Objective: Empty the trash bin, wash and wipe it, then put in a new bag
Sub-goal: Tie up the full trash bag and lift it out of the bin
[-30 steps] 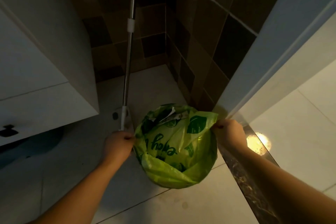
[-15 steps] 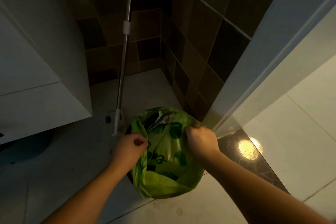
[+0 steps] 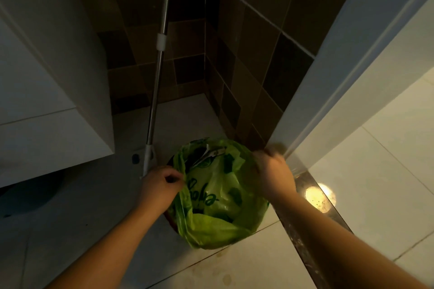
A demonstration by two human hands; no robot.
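Bag [image 3: 218,197], green plastic, is seated in trash bin [image 3: 169,214] on floor by doorframe | left rim is pinched by left hand [image 3: 162,183] | right rim is gripped by blurred right hand [image 3: 273,176] | mop pole [image 3: 157,73] is stood behind.

Head view, dim light. Two forearms enter from the lower edge of the frame, one from the lower left, one from the lower right. Both are bare from the frame edge to the wrist: no sleeve, cuff or glove covers them. Left hand [image 3: 162,183] sits left of centre, knuckles and thumb outlined sharply. Right hand [image 3: 273,171] sits right of centre; its fingers are motion-blurred, so detail there is unreadable. Any ring, watch or band: cannot tell in this light.
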